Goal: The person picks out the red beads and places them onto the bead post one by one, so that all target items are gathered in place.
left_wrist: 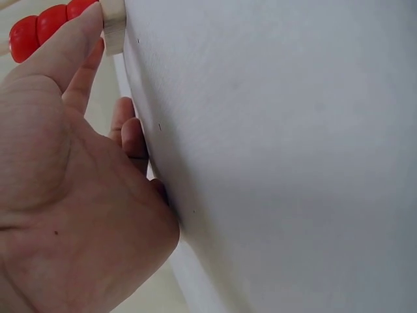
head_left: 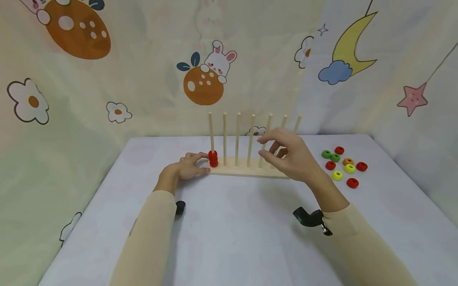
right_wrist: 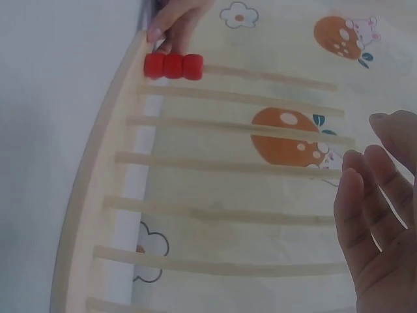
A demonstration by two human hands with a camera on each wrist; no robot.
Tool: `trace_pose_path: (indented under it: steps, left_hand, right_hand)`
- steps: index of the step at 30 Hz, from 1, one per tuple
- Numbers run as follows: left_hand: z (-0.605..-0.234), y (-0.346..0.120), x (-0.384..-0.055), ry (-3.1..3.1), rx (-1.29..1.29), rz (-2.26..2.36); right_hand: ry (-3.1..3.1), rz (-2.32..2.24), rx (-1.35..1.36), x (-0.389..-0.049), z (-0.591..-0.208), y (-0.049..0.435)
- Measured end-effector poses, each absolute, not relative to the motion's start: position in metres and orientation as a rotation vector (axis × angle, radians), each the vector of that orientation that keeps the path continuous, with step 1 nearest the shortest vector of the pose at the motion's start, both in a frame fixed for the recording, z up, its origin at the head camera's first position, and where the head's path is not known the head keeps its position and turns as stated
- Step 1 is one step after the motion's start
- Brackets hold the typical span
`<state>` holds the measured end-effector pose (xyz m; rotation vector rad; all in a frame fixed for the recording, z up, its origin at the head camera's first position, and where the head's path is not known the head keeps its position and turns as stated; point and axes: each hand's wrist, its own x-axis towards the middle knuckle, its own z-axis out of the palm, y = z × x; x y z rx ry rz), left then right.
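On the leftmost peg (head_left: 211, 133), I had three red beads (head_left: 213, 159); six pegs (head_left: 237, 139) looked bare, loose beads (head_left: 350, 169) probably left to thread. My left hand (head_left: 187, 167) pinched the board (head_left: 247, 172); my right hand (head_left: 291, 157) hovered empty, thumb and forefinger apart.

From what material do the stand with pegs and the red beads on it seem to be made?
The stand with pegs looks like bare wood with a matt finish: its colour is pale tan and no paint shows. The red beads look smooth and slightly glossy, with soft highlights; painted wood or plastic, I cannot tell.
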<state>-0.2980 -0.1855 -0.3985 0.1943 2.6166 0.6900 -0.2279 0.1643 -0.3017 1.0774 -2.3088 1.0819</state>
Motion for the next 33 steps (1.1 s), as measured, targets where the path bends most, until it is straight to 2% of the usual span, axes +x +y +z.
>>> trace_pose_path:
  steps: [10, 25, 33]
  left_hand:
    - [-0.396, -0.189, -0.293, 2.611, 0.219, 0.685]
    - [-0.404, -0.188, -0.305, 2.607, 0.178, 0.678]
    - [-0.397, -0.186, -0.297, 2.619, 0.216, 0.68]
  right_hand:
    - [-2.327, 1.047, 1.008, -0.228, -0.315, 0.187]
    - [-2.443, 1.019, 0.814, -0.235, -0.342, 0.23]
    - [-2.476, 1.025, 0.718, -0.23, -0.351, 0.255]
